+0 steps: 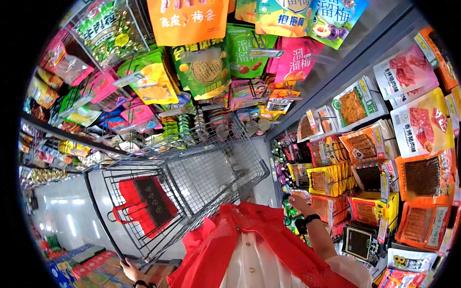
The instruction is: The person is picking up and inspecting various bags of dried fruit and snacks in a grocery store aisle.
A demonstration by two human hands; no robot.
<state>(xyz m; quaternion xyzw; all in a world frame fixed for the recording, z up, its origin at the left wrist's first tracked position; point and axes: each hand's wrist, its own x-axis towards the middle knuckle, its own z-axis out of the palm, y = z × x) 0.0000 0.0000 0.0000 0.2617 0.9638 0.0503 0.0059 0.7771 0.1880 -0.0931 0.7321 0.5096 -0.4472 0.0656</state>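
At the lower left, my left hand (130, 271) is closed around the handlebar (98, 216) of a grey wire shopping cart (192, 180). A red bag with a dark panel (152, 201) lies in the cart near the handle. My right hand (301, 205), a black watch (307, 222) on its wrist, is held out at the right-hand rack with its fingers extended and nothing visible in them. In this view it overlaps the lower rows of hanging snack packs, closest to the orange packs (326, 207) and below the yellow packs (329, 180).
Snack pouches, among them an orange pouch (188, 21) and a green pouch (201, 69), hang on the rack ahead. Meat snack packs (422, 122) fill the right rack. A grey post (336, 53) divides them. Stacked boxes (77, 269) stand at the lower left on shiny floor (67, 204).
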